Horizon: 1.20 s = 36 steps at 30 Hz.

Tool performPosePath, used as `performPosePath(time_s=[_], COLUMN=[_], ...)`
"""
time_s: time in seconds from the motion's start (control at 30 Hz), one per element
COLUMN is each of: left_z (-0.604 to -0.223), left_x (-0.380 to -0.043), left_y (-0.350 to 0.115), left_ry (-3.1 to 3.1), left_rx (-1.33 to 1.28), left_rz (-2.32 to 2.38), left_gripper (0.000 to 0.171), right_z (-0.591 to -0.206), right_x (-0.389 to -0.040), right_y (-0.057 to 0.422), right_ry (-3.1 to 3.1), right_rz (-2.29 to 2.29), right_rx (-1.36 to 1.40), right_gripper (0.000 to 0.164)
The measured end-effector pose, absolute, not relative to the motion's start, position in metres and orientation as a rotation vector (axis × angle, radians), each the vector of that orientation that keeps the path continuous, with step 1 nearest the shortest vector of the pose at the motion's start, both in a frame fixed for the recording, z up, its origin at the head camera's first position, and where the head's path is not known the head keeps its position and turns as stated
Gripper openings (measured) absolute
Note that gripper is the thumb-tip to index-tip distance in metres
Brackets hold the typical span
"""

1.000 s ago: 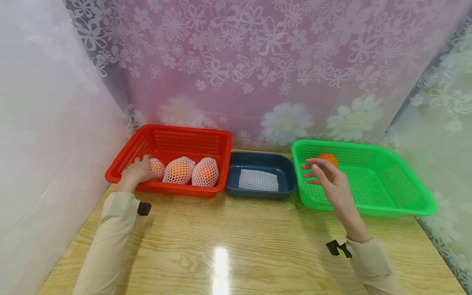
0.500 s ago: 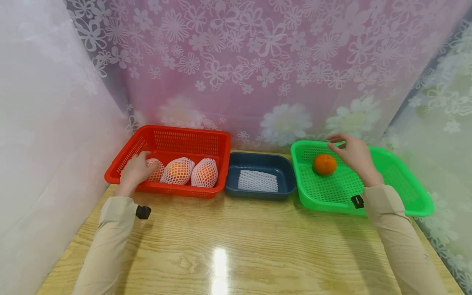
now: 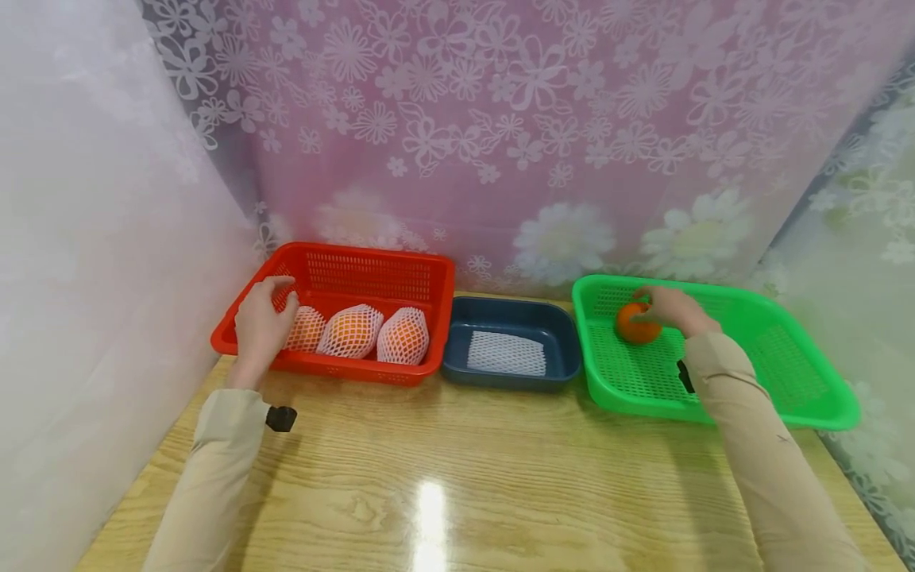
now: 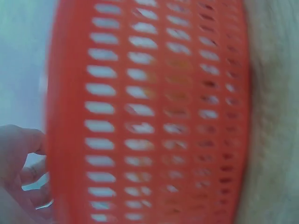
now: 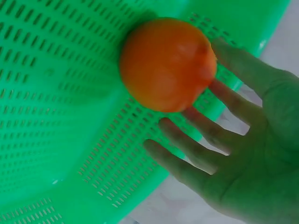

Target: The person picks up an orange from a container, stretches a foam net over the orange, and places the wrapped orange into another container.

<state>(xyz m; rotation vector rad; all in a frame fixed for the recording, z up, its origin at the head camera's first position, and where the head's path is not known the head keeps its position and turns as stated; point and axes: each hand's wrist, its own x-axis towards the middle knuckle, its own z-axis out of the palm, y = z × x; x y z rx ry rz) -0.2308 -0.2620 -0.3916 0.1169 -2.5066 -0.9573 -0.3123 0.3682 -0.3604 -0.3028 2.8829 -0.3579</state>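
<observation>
My right hand (image 3: 675, 308) reaches over the green basket (image 3: 722, 405) to a bare orange (image 3: 636, 324) at its left end. In the right wrist view its fingers are spread and fairly straight, with fingertips at the edge of the orange (image 5: 163, 65). My left hand (image 3: 263, 322) is raised at the left end of the red basket (image 3: 343, 367), thumb and fingers apart, holding nothing. Beside it sits an orange in white foam netting (image 3: 306, 329). Two more netted oranges, a middle one (image 3: 352, 332) and a right one (image 3: 403, 337), lie in that basket.
Between the baskets stands a dark blue tray (image 3: 457, 380) with a flat white foam net (image 3: 506, 353) inside. All stand on a wooden table (image 3: 343, 477). Flowered curtains (image 3: 486, 159) hang behind and at the sides. The red basket's slotted wall (image 4: 154, 112) fills the left wrist view.
My right hand has moved right past the orange, then down onto it. My left hand has lifted off the leftmost netted orange, its fingers spreading apart.
</observation>
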Motion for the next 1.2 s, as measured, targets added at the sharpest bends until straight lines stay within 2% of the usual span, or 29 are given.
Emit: performPosePath(time_s=[0.27, 0.4, 0.57, 0.7, 0.93, 1.2], left_z=[-0.366, -0.355, -0.346, -0.341, -0.338, -0.348], left_x=[-0.219, -0.212, -0.203, -0.194, -0.178, -0.165], left_y=[-0.233, -0.217, -0.198, -0.183, -0.145, -0.092], left_ry=[-2.372, -2.349, -2.333, -2.296, -2.233, -2.234], left_rx=[-0.051, -0.12, -0.219, -0.281, -0.429, -0.667], left_rz=[-0.97, -0.985, -0.994, -1.026, -1.18, -1.467], left_gripper=[0.029, 0.027, 0.026, 0.024, 0.024, 0.027], right_z=[-0.373, -0.373, -0.353, -0.33, -0.304, -0.306], right_x=[-0.313, -0.313, -0.306, -0.295, -0.252, -0.196], right_y=[0.372, 0.37, 0.363, 0.351, 0.317, 0.271], right_ry=[2.771, 2.787, 2.88, 2.925, 2.927, 2.806], right_rz=[-0.494, -0.474, -0.406, -0.544, -0.974, -1.487], right_rx=[-0.178, -0.224, -0.324, -0.329, -0.293, -0.37], right_gripper=[0.076, 0.08, 0.078, 0.075, 0.079, 0.07])
